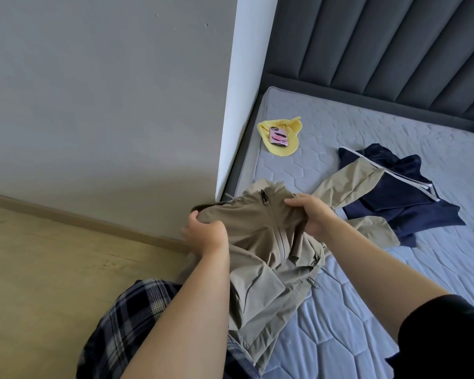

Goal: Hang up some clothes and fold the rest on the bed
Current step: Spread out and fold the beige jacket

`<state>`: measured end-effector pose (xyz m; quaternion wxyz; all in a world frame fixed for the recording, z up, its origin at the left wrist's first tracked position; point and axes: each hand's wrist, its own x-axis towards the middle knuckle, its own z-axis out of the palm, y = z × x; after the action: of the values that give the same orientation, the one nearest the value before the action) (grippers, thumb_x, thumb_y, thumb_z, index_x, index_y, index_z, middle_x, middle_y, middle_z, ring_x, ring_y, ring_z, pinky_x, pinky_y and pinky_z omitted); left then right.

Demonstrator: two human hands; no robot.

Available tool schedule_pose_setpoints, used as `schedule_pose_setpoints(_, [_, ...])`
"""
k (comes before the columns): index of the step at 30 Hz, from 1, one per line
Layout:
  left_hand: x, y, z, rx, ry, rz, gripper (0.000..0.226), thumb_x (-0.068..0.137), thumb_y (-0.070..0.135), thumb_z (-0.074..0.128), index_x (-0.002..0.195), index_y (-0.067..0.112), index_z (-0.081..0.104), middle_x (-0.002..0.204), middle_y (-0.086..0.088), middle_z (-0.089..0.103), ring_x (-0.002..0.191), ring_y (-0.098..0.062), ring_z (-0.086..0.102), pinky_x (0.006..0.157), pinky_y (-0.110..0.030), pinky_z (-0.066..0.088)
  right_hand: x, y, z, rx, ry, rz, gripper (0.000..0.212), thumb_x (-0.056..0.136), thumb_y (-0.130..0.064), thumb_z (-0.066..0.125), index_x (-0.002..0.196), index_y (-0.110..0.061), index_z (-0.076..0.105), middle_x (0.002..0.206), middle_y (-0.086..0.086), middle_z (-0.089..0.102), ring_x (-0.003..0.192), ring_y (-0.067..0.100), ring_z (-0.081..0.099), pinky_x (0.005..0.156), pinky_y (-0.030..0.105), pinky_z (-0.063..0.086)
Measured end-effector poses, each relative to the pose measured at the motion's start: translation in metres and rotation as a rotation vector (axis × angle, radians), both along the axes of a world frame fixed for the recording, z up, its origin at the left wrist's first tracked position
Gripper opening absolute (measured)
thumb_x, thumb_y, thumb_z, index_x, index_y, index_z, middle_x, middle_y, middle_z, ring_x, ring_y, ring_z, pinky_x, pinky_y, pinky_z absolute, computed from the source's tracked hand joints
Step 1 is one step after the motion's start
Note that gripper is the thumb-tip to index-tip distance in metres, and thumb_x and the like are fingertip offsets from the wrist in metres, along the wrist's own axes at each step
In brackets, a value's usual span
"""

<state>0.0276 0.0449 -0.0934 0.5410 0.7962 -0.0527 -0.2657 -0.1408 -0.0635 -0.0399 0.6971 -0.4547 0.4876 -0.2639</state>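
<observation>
In the middle of the frame a person is holding up a beige jacket by its upper edge with both hands, just over the near left edge of the mattress. The left hand is gripping a bunched fold of the fabric at centre left, its fingers curling round the cloth. The right hand is pinching the fabric beside the zip, to the right of centre, thumb on top and fingers underneath. The lower part of the jacket is hanging down in folds against the person's checked trousers at the bottom of the frame, and one sleeve is trailing to the right across the mattress. That sleeve is lying over a navy garment with white stripes, which is spreading out crumpled at centre right. Above the middle, near the mattress's far left corner, a yellow cloth is lying flat with a pink phone resting on it. A dark padded headboard is filling the upper right, a grey wall the upper left, and a wooden floor the lower left.
</observation>
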Motion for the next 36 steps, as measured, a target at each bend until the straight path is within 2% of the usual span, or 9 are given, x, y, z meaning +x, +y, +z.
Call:
schedule_pose_setpoints(4, [-0.008,-0.002,0.000,0.156,-0.176,-0.253,0.056,0.085,0.027,0.054,0.139,0.024,0.040,0.140,-0.008,0.038,0.124,-0.031,0.042,0.101,-0.045,0.036,-0.010,0.001,-0.002,0.038,-0.057,0.092,0.025,0.085,0.005,0.050,0.105,-0.003,0.063,0.100,0.018,0.068,0.091,0.031,0.066,0.094,0.044,0.050])
schedule_pose_setpoints(8, [-0.014,-0.005,-0.006,0.125,0.178,-0.340,0.087,0.085,0.040,0.064,0.147,0.004,0.016,0.146,-0.018,0.036,0.129,-0.034,0.042,0.095,-0.035,0.037,-0.017,-0.003,-0.008,0.172,-0.086,0.119,0.042,0.078,-0.026,0.065,0.115,-0.007,0.064,0.107,0.012,0.071,0.094,0.025,0.069,0.081,0.036,0.055])
schedule_pose_setpoints(11, [-0.011,-0.009,-0.008,0.073,0.335,-0.317,0.075,0.082,0.044,0.066,0.136,-0.002,0.041,0.134,-0.016,0.051,0.119,-0.031,0.052,0.091,-0.030,0.041,-0.021,-0.005,-0.012,0.248,0.121,0.206,0.055,0.075,-0.054,0.064,0.108,-0.011,0.070,0.111,0.010,0.070,0.098,0.023,0.069,0.083,0.036,0.054])
schedule_pose_setpoints(15, [-0.013,-0.010,-0.005,-0.084,0.420,-0.325,0.029,0.083,0.037,0.070,0.091,0.012,0.060,0.087,-0.003,0.063,0.075,-0.019,0.059,0.064,-0.027,0.045,-0.021,-0.002,-0.013,0.161,0.237,0.327,0.030,0.088,-0.032,0.061,0.105,-0.007,0.067,0.100,0.010,0.072,0.088,0.020,0.070,0.080,0.033,0.056])
schedule_pose_setpoints(18, [-0.011,-0.009,-0.008,-0.121,0.315,-0.325,0.015,0.086,0.019,0.064,0.072,0.018,0.060,0.076,0.001,0.060,0.078,-0.021,0.058,0.072,-0.030,0.048,-0.015,0.001,-0.007,0.083,0.140,0.189,0.019,0.098,-0.015,0.048,0.093,-0.009,0.066,0.080,0.009,0.072,0.070,0.020,0.070,0.058,0.030,0.057])
schedule_pose_setpoints(25, [0.002,-0.002,-0.008,-0.061,0.117,-0.035,0.032,0.086,-0.003,0.043,0.114,0.004,0.057,0.114,-0.013,0.061,0.087,-0.021,0.050,0.075,-0.028,0.039,-0.011,-0.004,-0.001,0.041,-0.063,-0.175,0.005,0.095,-0.004,0.051,0.094,-0.006,0.055,0.089,0.013,0.062,0.080,0.023,0.061,0.077,0.037,0.053])
schedule_pose_setpoints(28, [-0.006,-0.005,-0.004,-0.168,0.099,-0.119,0.047,0.086,-0.006,0.038,0.128,0.011,0.048,0.127,-0.009,0.055,0.100,-0.022,0.052,0.083,-0.025,0.038,-0.006,-0.002,0.001,-0.089,0.132,-0.174,0.021,0.087,0.006,0.060,0.100,-0.010,0.058,0.085,0.011,0.062,0.073,0.021,0.062,0.066,0.033,0.054])
schedule_pose_setpoints(31, [-0.011,-0.010,-0.002,-0.295,0.212,-0.260,0.054,0.090,-0.002,0.038,0.140,0.017,0.043,0.137,-0.005,0.049,0.120,-0.021,0.049,0.092,-0.021,0.035,0.000,0.001,0.004,-0.176,0.257,-0.025,0.045,0.086,0.009,0.059,0.119,-0.021,0.055,0.098,0.013,0.060,0.089,0.027,0.061,0.083,0.040,0.053])
schedule_pose_setpoints(36, [-0.004,-0.011,0.006,-0.173,0.087,-0.563,0.057,0.078,0.012,0.071,0.132,0.017,0.054,0.126,-0.004,0.058,0.113,-0.018,0.056,0.096,-0.025,0.044,0.012,0.008,0.016,-0.333,0.343,0.037,0.033,0.084,0.011,0.059,0.110,-0.005,0.069,0.089,0.011,0.067,0.081,0.023,0.063,0.082,0.035,0.055])
